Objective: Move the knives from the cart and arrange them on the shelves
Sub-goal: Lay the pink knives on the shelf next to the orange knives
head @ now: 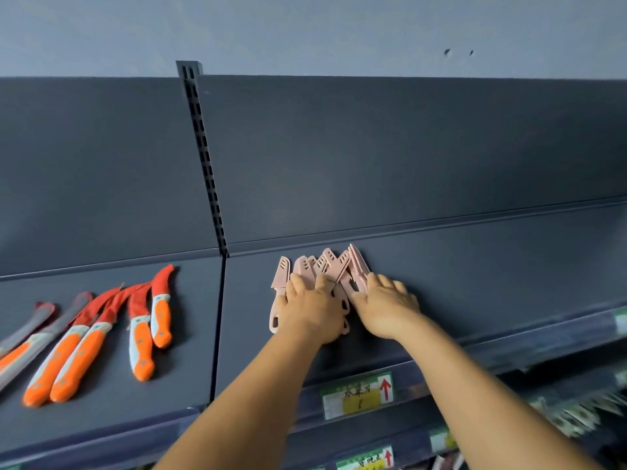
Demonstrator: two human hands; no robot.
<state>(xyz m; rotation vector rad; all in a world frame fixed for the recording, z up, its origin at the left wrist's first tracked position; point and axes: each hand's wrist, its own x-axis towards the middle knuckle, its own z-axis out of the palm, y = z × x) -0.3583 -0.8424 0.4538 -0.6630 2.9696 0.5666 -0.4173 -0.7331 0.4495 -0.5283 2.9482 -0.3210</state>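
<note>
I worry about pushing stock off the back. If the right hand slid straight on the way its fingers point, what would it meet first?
Probably the pink knives its fingers already touch, then the shelf's back panel; depth is unclear for the right hand.

A single wide-angle view is given from a head-worn camera, aimed forward and slightly down at the top shelf (441,266) from close range, at arm's reach. The back panel is seen above the shelf, and lower shelf edges below it.

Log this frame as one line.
stage: arranging | left hand: on pink sheathed knives | right hand: on same pile | site: top shelf | neighbours: orange-handled knives
</note>
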